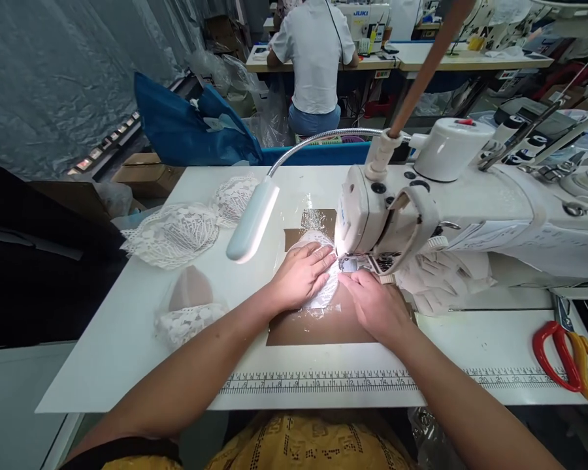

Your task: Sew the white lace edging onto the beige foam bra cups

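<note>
Sewing machine: The white sewing machine is used here as the mark for every place.
Lace piece: The white lace piece is laid just left of the machine's needle end, over a brown patch. Its right edge is partly hidden by the machine and the hands.
Left hand: The lace is covered by the left hand, left of the needle end. Its fingers are spread out flat, and nothing is seen to be gripped.
Right hand: The right hand is placed in front of the needle end. Its thumb and pointing finger are brought close together, but whether cloth is pinched cannot be told.
Fingertip trouble: A finger could be poked by the needle, because the fingertips of both hands are placed so near it.
Lace trouble: The thin lace could be bunched or pulled crooked if it were pushed unevenly by the two hands.
Pile trouble: The pale cloth pile is set under the machine's arm; the lace could be snagged if the pile were dragged along.
Lace cups: Other lace cups are left well to the machine's left.
</note>
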Demonstrator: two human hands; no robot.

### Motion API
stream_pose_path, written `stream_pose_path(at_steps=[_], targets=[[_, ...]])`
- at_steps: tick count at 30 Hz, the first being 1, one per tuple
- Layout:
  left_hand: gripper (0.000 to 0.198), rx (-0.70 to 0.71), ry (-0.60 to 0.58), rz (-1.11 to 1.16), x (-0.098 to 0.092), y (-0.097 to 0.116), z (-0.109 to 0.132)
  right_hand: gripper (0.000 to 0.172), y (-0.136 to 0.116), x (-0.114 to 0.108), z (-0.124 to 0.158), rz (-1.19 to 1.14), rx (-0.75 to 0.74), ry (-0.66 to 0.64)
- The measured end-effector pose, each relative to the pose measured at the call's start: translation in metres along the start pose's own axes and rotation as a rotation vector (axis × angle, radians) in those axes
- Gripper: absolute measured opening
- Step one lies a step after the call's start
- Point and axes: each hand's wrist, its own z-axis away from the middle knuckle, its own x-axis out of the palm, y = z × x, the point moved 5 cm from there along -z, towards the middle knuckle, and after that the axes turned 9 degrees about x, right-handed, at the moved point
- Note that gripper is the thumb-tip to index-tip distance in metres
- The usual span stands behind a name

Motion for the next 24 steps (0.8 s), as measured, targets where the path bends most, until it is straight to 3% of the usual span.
stream_pose_path(at_steps=[4,8,10,12,15,17,19,22,24], targets=[[0.043,-0.122,-0.041,-0.07,-0.001,0.003,0.008,0.05,0.0,0.002,0.001,0.045,0.01,0.017],[0.04,-0.254,-0.076,-0.048,-0.023,0.007,0.034,0.05,0.003,0.004,0.003,0.086,0.013,0.071],[0.039,-0.271,-0.053,-0.007,-0.042,0.009,0.059,0.048,0.008,0.005,0.004,0.095,-0.002,0.115],[0.038,-0.354,0.042,-0.053,-0.064,0.005,0.093,0.046,0.014,0.006,0.006,0.092,-0.021,0.156],[0.035,-0.703,0.181,-0.27,-0.089,-0.011,0.163,0.043,0.02,0.004,0.009,0.064,-0.052,0.194],[0.032,-0.926,0.135,-0.332,-0.089,-0.02,0.209,0.04,0.021,-0.001,0.012,0.012,-0.074,0.183],[0.029,-0.992,0.147,-0.323,-0.086,-0.02,0.242,0.037,0.019,-0.009,0.015,-0.092,-0.086,0.139],[0.028,-0.989,0.292,-0.129,-0.084,-0.006,0.265,0.031,0.01,-0.022,0.021,-0.317,-0.092,0.038],[0.029,-0.966,0.373,0.143,-0.085,0.01,0.263,0.031,-0.001,-0.027,0.027,-0.488,-0.088,-0.089]])
